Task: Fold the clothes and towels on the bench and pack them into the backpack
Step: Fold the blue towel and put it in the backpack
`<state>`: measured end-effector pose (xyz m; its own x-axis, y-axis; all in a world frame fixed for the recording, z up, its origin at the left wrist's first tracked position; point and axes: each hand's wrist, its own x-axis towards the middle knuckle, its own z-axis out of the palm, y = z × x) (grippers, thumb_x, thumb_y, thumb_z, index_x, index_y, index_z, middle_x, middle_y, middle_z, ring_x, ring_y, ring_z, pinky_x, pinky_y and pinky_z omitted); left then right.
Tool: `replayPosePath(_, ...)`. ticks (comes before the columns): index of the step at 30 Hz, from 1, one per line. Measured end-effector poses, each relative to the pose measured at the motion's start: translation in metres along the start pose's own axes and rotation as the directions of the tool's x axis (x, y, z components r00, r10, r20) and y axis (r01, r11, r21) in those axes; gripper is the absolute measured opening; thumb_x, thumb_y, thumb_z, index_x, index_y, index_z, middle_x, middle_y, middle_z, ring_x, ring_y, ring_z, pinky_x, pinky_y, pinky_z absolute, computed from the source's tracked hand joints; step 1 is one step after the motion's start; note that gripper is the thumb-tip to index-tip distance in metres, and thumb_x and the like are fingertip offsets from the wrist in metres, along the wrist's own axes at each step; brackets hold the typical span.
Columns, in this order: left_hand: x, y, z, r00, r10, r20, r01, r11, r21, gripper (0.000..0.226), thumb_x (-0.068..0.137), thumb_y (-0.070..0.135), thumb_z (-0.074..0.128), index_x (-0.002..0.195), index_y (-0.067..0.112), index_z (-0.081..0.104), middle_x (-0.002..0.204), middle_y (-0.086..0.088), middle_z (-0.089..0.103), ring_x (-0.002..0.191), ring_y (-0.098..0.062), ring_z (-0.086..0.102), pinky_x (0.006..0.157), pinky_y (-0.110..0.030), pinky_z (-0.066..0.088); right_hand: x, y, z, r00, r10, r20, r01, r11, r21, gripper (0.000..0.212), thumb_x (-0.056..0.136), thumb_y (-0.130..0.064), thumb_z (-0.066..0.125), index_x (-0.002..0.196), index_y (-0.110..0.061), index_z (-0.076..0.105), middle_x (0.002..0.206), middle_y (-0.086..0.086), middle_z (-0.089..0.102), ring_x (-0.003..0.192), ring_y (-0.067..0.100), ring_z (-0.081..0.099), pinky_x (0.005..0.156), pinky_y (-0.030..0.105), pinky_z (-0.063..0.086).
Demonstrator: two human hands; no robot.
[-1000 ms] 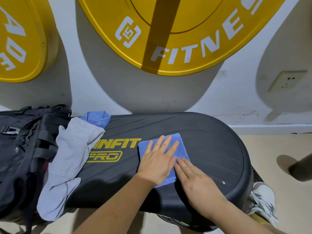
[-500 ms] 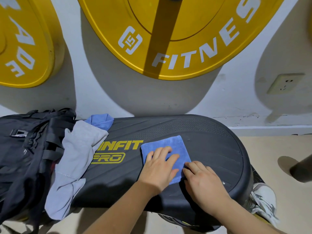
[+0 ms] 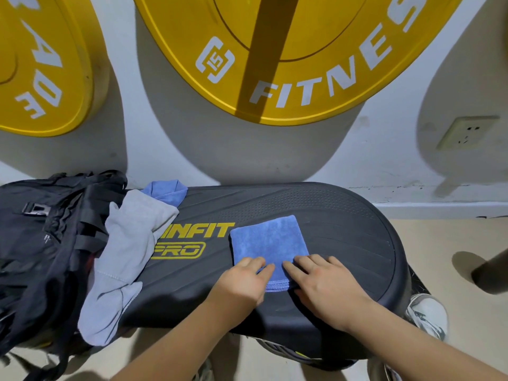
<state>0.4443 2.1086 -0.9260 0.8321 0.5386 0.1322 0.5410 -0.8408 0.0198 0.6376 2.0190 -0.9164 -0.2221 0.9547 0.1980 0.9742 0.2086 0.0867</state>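
Left hand (image 3: 242,281) curled, grip unclear, and right hand (image 3: 327,284) flat rested on the folded blue terry towel (image 3: 269,237) near the black padded bench's (image 3: 343,215) front edge, likely ready for lifting into the black fabric backpack (image 3: 41,243).

White "FITNES", cut off at the picture's edge, and a square logo enclosing "15" stand on the large yellow weight plate (image 3: 192,26) on the far wall. Yellow "INFIT", its start covered, stands over an outlined "PRO" on the desk (image 3: 338,215). The left plate (image 3: 68,86) bears white characters too cropped to read.
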Motion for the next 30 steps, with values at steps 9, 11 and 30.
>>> replayPosePath(9, 0.027, 0.019, -0.024, 0.960, -0.167, 0.227, 0.134, 0.979, 0.151, 0.052, 0.023, 0.021, 0.088, 0.069, 0.022, 0.063, 0.059, 0.006, 0.055, 0.049, -0.013, 0.055, 0.036, -0.021, 0.016, 0.026, -0.013, 0.001, 0.999, -0.040, 0.005, 0.040, 0.997, -0.059, 0.027, 0.057, -0.043, 0.079, 0.068, -0.020, 0.071, 0.076, -0.001, 0.061, 0.076, 0.020, 0.061, 0.059, 0.029, 0.048)
replayPosePath(11, 0.031, 0.019, -0.031, 0.950, -0.221, 0.218, 0.199, 0.973, 0.118, 0.038, 0.064, 0.021, 0.077, 0.099, 0.016, 0.062, 0.089, -0.002, 0.064, 0.081, -0.022, 0.063, 0.053, -0.028, 0.039, 0.027, -0.019, 0.001, 1.000, -0.010, 0.018, 0.010, 1.000, 0.011, 0.037, 0.053, -0.052, 0.079, 0.067, -0.019, 0.070, 0.079, -0.002, 0.063, 0.079, 0.018, 0.064, 0.058, 0.026, 0.052)
replayPosePath(30, -0.037, 0.040, -0.034, 0.938, -0.221, 0.266, 0.251, 0.964, -0.083, 0.063, 0.062, 0.047, 0.070, 0.118, 0.028, 0.049, 0.113, 0.010, 0.044, 0.104, -0.013, 0.045, 0.082, -0.024, 0.043, -0.003, -0.034, -0.039, 0.975, -0.158, 0.154, 0.146, 0.986, 0.082, 0.026, 0.050, -0.024, 0.078, 0.073, -0.024, 0.065, 0.064, -0.008, 0.057, 0.057, 0.012, 0.055, 0.047, 0.022, 0.037)
